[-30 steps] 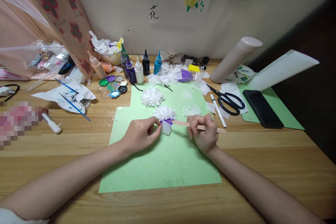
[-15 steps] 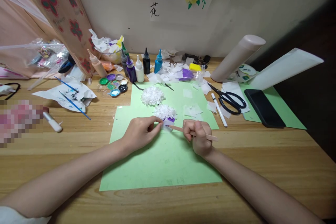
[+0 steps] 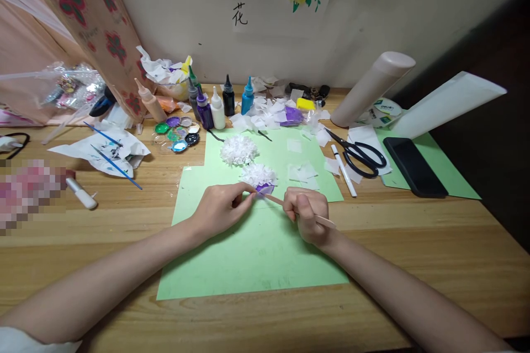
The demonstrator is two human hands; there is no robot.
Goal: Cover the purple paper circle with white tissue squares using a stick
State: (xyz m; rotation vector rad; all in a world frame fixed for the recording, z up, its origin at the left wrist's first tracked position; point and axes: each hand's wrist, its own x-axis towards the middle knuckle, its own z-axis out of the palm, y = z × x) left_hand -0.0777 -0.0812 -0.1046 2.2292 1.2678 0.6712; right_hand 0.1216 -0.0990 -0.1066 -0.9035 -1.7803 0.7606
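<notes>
Together, our right hand [image 3: 308, 218] grips a thin wooden stick [image 3: 290, 207]; our left hand [image 3: 221, 210] pinches purple tissue [image 3: 264, 188] beside the white paper pompom [image 3: 257, 175] on green card [image 3: 256, 253].

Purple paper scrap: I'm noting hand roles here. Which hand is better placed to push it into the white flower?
Probably the right hand: it grips the wooden stick, whose tip touches the purple paper beside the white flower. The left hand only pinches the paper's edge.
</notes>
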